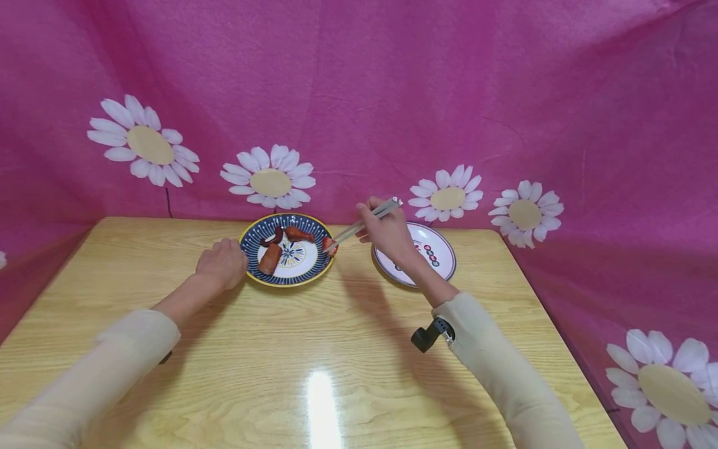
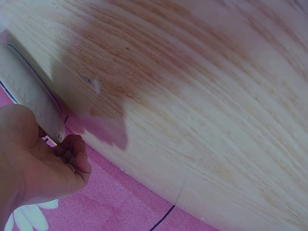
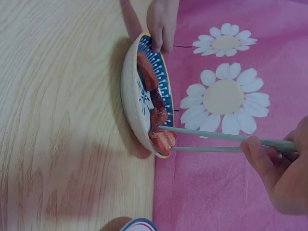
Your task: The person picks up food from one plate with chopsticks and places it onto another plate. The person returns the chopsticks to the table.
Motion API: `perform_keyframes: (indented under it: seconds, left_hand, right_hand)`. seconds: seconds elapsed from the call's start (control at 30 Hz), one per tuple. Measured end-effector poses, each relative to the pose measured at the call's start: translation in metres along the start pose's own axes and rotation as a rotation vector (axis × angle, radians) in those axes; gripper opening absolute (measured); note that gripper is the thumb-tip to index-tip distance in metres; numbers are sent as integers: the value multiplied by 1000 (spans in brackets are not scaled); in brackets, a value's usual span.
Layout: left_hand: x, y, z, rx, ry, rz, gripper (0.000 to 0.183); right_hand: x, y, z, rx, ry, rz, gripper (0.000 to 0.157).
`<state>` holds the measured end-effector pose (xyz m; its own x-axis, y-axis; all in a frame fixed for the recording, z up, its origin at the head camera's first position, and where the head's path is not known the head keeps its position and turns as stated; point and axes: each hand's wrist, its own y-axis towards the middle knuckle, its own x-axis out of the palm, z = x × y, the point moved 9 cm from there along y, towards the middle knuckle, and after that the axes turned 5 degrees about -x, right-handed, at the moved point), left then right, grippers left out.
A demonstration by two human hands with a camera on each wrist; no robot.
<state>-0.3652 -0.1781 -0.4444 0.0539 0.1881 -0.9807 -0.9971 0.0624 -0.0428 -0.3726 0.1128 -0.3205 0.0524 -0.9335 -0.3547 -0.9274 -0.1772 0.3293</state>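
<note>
My left hand [image 1: 223, 264] grips the left rim of a deep blue-and-white patterned plate [image 1: 297, 272] with a yellow edge. In the right wrist view, its fingers [image 3: 167, 39] lie over that rim. On the plate are a drumstick-shaped piece [image 1: 299, 234], a brown block-like piece [image 1: 270, 259] and a dark curved piece [image 1: 273, 234]. My right hand [image 1: 388, 236] holds a pair of grey chopsticks [image 3: 207, 134]. Their tips are at a red piece with pale stripes [image 3: 164, 141], at the plate's right rim; whether they pinch it I cannot tell.
A white plate [image 1: 444, 249] with a dark rim and coloured print stands to the right, partly behind my right hand and wrist. Both plates are on a wooden table [image 1: 269, 349]. A pink cloth [image 1: 359, 93] with white daisies hangs behind and beside it.
</note>
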Motion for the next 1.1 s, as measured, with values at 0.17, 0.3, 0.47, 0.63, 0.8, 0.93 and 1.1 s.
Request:
perform_keyframes:
  seconds: [0.17,0.3,0.47,0.63,0.8,0.93,1.1]
  left_hand:
    - [0,-1,1,2,3,4,33]
    - [0,-1,2,11,8,8,33]
    - [1,-2,2,18,16,1,32]
    - [0,-1,3,23,16,1,32]
    - [1,-1,3,26,21,5,33]
    - [1,-1,3,26,31,3,33]
    - [1,-1,1,18,16,-3,34]
  right_hand:
    - [-8,0,1,-1,11,4,31]
    - [-15,1,4,14,-2,9,30]
    - [-25,-1,7,29,-11,31,30]
    - [-36,-4,14,38,-1,53,31]
    - [-48,-6,21,41,-39,56,32]
    - [-57,-7,20,49,-45,56,33]
    - [-69,-10,11,47,-22,64,30]
